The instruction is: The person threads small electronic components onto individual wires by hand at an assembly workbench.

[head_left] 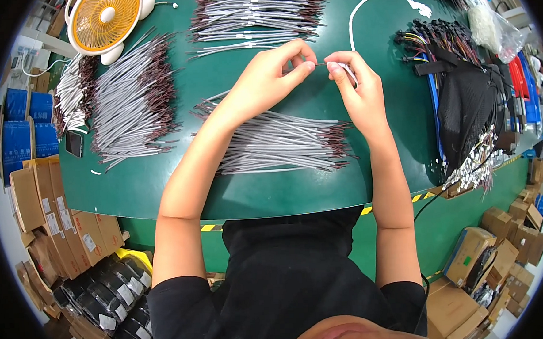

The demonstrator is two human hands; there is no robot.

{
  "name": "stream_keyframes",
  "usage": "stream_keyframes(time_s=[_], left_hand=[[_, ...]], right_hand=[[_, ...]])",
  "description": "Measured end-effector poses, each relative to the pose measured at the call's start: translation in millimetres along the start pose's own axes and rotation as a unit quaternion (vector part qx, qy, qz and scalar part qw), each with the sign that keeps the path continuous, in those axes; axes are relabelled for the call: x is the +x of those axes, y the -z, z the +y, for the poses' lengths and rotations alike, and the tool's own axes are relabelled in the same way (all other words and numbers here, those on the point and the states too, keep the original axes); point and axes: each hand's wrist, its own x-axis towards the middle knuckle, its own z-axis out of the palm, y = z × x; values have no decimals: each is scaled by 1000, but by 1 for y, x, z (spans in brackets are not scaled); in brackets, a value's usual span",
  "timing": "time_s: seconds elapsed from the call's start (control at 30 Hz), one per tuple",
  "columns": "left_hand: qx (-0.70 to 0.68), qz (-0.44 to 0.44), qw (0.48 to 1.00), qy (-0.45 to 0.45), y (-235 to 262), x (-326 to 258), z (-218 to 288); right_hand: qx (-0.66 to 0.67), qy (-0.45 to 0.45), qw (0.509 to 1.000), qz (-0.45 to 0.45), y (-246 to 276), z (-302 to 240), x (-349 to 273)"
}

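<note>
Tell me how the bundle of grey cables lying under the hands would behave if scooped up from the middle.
The bundle of grey cables would probably sag at both ends, since the loose white cable nearby curves freely. It likely sheds strands: nothing visibly ties it, and several fan out at the edges. It looks light for its bulk, being thin wires. Both the left hand and the right hand pinch one strand.

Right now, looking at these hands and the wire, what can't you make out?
Head view only:
- Thin wire between left hand and right hand: too thin to tell its tip.
- Right hand's grip: fingers hide what they pinch.
- Cable bundle on the green table: forearms cover its ends.
</note>
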Motion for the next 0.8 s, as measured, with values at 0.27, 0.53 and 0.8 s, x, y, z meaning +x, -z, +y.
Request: stream_keyframes(time_s=[0.27, 0.53, 0.8], left_hand=[[27, -13, 999, -18, -1, 0, 0], [295, 32, 947, -121, -14, -4, -6], [345, 84, 911, -210, -17, -3, -7]], right_hand=[[-11, -9, 1000, -20, 0, 0, -2], [1, 17, 996, -90, -3, 2, -4], [-44, 34, 994, -94, 7, 0, -3]])
